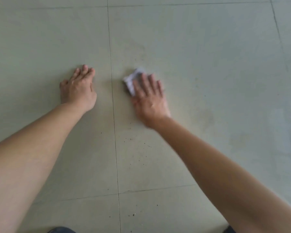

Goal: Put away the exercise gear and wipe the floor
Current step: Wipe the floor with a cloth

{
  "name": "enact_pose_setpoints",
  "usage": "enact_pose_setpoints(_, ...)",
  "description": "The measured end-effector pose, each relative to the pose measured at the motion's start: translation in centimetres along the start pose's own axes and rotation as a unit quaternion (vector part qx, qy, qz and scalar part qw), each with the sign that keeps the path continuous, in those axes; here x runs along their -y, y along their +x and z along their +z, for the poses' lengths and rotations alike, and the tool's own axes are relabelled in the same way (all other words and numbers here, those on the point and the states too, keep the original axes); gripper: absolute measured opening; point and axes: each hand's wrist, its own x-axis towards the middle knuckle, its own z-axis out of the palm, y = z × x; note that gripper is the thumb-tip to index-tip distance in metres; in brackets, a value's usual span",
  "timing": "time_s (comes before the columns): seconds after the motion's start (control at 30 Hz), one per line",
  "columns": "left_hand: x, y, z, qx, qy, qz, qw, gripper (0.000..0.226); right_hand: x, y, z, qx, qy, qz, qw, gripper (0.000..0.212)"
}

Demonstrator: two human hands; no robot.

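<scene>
The cloth (133, 79), likely soft and light, suits pressing from above, as the right hand (149, 100) does with straight fingers; left of it the left hand (78, 91) lies spread-fingered on the floor (208, 47).

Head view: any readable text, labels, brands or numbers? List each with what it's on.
None: no word, label, brand, number or sign shows anywhere in this frame.
The white cloth under the right hand is motion-blurred and shows no print.
The floor tiles are plain, with only grout lines and dark specks.
The left hand rests on the floor and holds nothing.
</scene>
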Motion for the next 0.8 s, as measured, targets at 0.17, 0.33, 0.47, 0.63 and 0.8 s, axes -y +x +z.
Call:
enact_pose_setpoints(0.17,0.4,0.6,-0.7,-0.032,-0.034,-0.004,0.999,0.048,0.0,-1.5,0.7,0.06,-0.048,-0.265,0.961,0.056)
enact_pose_setpoints(0.33,0.8,0.6,0.2,-0.055,-0.034,0.018,0.998,0.056,-9.9,3.5,-3.3,-0.013,-0.03,0.016,0.999,0.057)
enact_pose_setpoints(0.47,0.7,0.9,0.4,-0.065,-0.025,0.022,0.997,0.05,-11.2,6.3,-4.6,-0.033,0.019,0.258,0.965,0.06)
enact_pose_setpoints(0.63,0.8,0.2,1.2,-0.087,-0.014,0.032,0.996,0.054,-2.0,5.7,-1.3,-0.018,-0.01,-0.001,1.0,0.058)
enact_pose_setpoints(0.8,0.6,-0.2,2.4,-0.117,0.004,0.043,0.992,0.06,-1.9,4.9,-1.4,0.065,-0.058,-0.239,0.967,0.057)
